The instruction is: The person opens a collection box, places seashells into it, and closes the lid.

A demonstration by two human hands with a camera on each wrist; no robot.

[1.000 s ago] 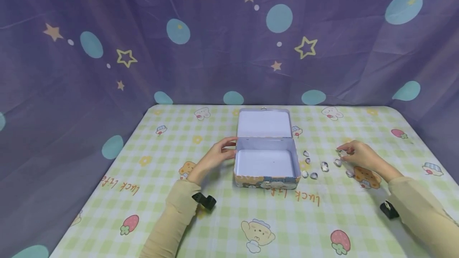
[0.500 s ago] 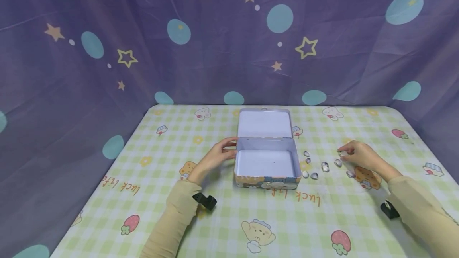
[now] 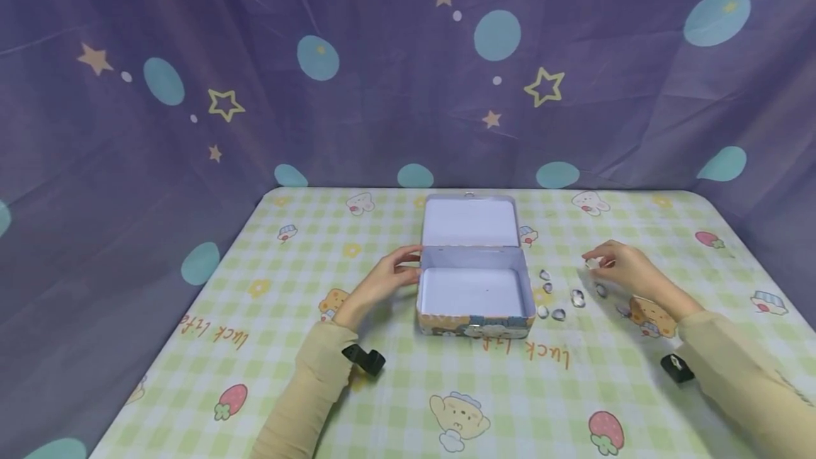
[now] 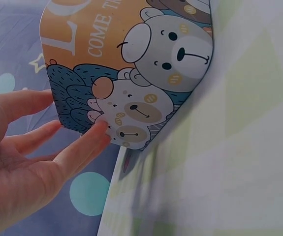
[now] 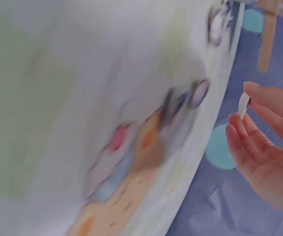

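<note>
A hinged tin box (image 3: 472,292) stands with its lid (image 3: 470,222) raised; its white inside shows bare in the head view, and cartoon bears cover its side in the left wrist view. My left hand (image 3: 381,278) rests its fingertips (image 4: 99,129) against the tin's left side, fingers nearly straight. On the right, my right hand (image 3: 627,269) pinches a small white seashell (image 5: 243,105) between thumb and fingertips, raised off the table. Several small whitish and purple-grey seashells (image 3: 558,314) lie between the tin and this hand.
A checked cloth (image 3: 382,402) with printed cartoons covers the table. Behind it and at both sides hangs a purple curtain (image 3: 395,76) with stars and ovals. Black camera mounts sit on both wrists.
My right hand has lifted the pinched shell off the table and shifted a little left and away from me. The left hand stays at the tin.
</note>
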